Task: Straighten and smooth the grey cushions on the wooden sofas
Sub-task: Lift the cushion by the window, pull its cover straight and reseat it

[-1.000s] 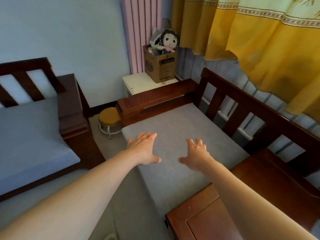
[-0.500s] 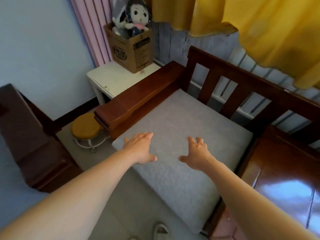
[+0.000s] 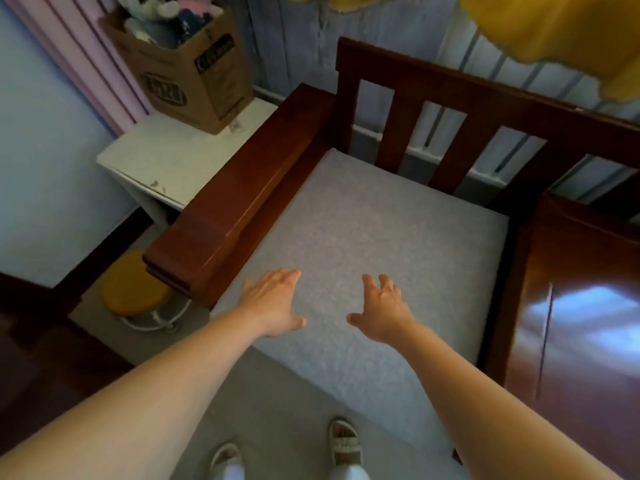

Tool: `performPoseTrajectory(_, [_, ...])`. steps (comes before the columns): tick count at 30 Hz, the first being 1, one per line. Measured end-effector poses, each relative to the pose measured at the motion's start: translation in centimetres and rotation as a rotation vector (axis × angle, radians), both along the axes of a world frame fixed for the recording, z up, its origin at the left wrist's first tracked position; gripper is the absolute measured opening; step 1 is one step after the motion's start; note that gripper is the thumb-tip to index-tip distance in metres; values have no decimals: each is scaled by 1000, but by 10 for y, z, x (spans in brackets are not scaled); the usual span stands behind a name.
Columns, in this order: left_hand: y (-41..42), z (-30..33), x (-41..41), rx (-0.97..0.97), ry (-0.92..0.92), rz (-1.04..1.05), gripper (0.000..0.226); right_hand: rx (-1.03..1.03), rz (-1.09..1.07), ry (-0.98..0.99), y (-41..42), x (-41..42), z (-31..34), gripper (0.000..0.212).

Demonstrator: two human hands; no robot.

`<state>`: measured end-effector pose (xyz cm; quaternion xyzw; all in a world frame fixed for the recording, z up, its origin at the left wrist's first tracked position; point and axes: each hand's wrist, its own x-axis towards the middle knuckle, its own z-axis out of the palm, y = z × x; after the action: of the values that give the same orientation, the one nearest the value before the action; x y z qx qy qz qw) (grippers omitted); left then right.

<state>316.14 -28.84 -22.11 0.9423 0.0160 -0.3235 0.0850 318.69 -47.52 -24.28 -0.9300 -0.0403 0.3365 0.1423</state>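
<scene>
A flat grey cushion [image 3: 374, 237] fills the seat of a dark wooden sofa [image 3: 242, 206] with a slatted back. My left hand [image 3: 273, 301] reaches over the cushion's front left part, palm down, fingers straight and together. My right hand [image 3: 381, 310] hovers beside it over the front middle, fingers spread and slightly bent. Neither hand holds anything. Whether the palms touch the fabric is unclear.
A white side table [image 3: 166, 164] with a cardboard box [image 3: 194, 77] of soft toys stands left of the sofa. A small yellow stool [image 3: 133, 296] sits below the armrest. A glossy wooden cabinet [image 3: 581, 306] flanks the right. Yellow curtains [image 3: 554, 32] hang above. My sandalled feet [image 3: 341, 441] stand at the cushion's front edge.
The view has closed in on this sofa and tilted down; the other sofa at left has left the frame. Both hands stay outstretched over the cushion's front.
</scene>
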Motion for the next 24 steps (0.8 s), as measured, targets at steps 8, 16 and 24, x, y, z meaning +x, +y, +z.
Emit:
performPoseTrajectory(8, [44,-45,3,-46,-17,-294,88,-80,-244,-11,37,-45,-35,79])
performPoseTrajectory(16, [73,-129,-39,-46,40,-495,87,-97,-344,26,86,-122,-120,84])
performPoseTrajectory(24, [59,-253,-78,19,-114,-512,89,-177,-258,-148,90,-160,-237,90])
